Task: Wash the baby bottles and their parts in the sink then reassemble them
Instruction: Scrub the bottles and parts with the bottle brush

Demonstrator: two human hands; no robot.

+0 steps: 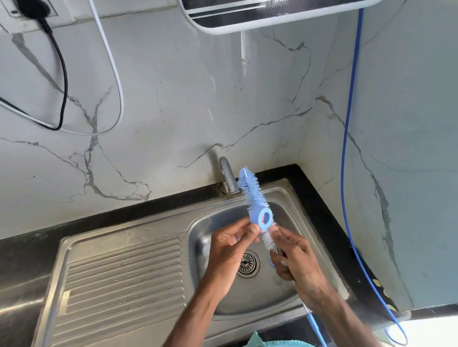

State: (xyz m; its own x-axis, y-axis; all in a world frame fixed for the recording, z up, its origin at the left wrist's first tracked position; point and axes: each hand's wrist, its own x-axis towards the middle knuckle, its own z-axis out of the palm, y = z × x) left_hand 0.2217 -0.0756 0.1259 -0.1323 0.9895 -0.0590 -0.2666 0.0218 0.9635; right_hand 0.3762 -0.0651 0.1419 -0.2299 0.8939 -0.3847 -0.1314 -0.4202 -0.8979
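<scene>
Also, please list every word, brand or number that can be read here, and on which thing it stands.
"www.drinkprime.in": on the dark front panel of the water purifier on the wall.
Nothing else is readable: the blue ring, the brush and the sink show no text.

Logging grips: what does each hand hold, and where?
Left hand pinches the blue ring by its rim; right hand grips the bottle brush below its bristles.
</scene>
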